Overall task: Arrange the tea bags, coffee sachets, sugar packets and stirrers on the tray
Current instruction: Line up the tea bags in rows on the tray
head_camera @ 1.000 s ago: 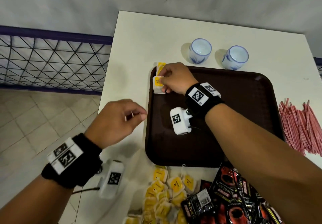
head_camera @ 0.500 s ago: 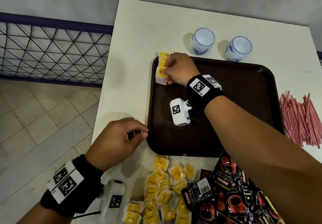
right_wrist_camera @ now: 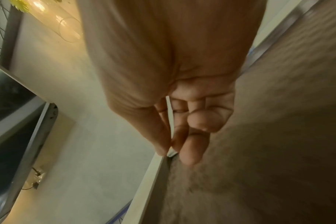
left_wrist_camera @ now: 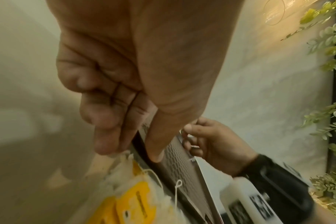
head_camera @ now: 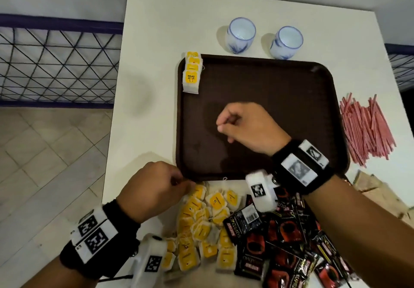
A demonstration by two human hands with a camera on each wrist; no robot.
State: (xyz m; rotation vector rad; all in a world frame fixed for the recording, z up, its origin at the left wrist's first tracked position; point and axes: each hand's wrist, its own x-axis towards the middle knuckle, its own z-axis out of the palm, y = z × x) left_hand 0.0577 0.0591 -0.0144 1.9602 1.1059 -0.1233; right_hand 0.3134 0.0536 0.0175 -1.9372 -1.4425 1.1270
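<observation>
A brown tray [head_camera: 280, 90] lies on the white table. A short row of yellow-tagged tea bags [head_camera: 191, 75] stands along its far left corner. My right hand [head_camera: 220, 126] hovers over the middle of the tray with fingers curled in and thumb against them, and I see nothing in it [right_wrist_camera: 175, 150]. My left hand [head_camera: 190, 185] is at the tray's near left corner, on the far end of the loose tea bag pile [head_camera: 201, 222]. Its fingertips [left_wrist_camera: 105, 145] and thumb close on the top edge of one tea bag [left_wrist_camera: 128, 188].
Black and red coffee sachets [head_camera: 280, 238] are heaped right of the tea bags. Pink stirrers [head_camera: 367, 128] and brown sugar packets [head_camera: 376, 189] lie right of the tray. Two white cups [head_camera: 241, 34] [head_camera: 286, 41] stand behind it. The table's left edge drops to tiled floor and a mesh railing.
My right hand let go of the tea bag it set in the corner row and drew back over the tray's middle. My left hand moved right onto the tea bag pile.
</observation>
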